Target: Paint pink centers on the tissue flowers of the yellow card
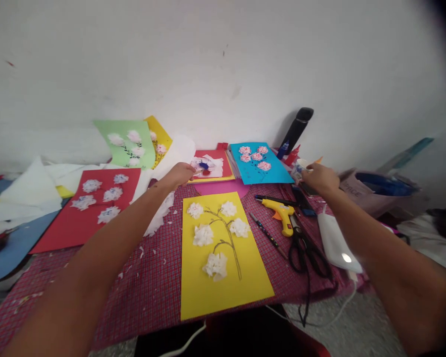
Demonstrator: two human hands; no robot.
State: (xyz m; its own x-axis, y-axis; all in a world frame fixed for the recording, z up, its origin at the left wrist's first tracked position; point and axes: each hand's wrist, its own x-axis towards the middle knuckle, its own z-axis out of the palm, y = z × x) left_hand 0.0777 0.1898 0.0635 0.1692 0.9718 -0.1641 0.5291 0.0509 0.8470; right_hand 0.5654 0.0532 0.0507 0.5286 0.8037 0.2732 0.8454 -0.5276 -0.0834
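My left hand point(181, 175) reaches to the back of the table, fingers pinched at the near-left edge of a crumpled white paper point(217, 166) with blue and red paint on it. What the fingertips hold is too small to make out. On the right, my right hand point(322, 178) is closed on a small white cup point(300, 167) with a blue pattern. Between my forearms lies a yellow sheet point(223, 300) with a drawn branch and several white crumpled-paper flowers point(215, 266). A blue sheet point(241, 171) with pink-and-white flowers lies near the cup.
Right of the yellow sheet lie a pencil point(268, 234), a yellow glue gun point(280, 212), black scissors point(307, 253) and a white power bank point(338, 243) with a cable. A black bottle point(299, 130) stands by the wall. Red point(59, 233) and green point(128, 131) flower sheets are at left.
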